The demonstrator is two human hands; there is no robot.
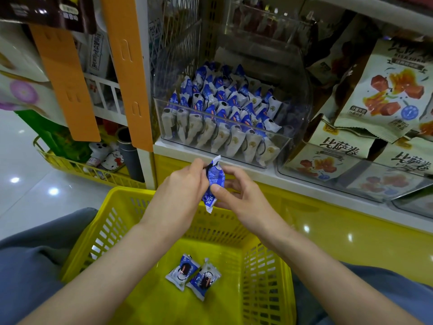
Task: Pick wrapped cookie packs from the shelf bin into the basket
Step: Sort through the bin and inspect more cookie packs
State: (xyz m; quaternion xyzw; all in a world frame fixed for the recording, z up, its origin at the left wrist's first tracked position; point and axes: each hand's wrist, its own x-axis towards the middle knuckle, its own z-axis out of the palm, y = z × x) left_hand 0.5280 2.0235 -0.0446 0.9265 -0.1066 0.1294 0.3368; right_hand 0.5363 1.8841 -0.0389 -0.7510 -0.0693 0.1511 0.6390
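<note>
I am watching my left hand [185, 184] and right hand [236, 191] pinching one blue-and-white wrapped cookie pack [214, 181] between them, over the far rim of the yellow slotted plastic basket [269, 266]. Two matching packs [182, 273] are lying inside. Rows more are filling the clear plastic bin [284, 148] at the white shelf's [234, 165] front edge, with beige bags reading 比萨卷 [339, 148] lying to its right.

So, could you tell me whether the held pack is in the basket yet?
Out: left hand and right hand hold the pack above the basket.
</note>
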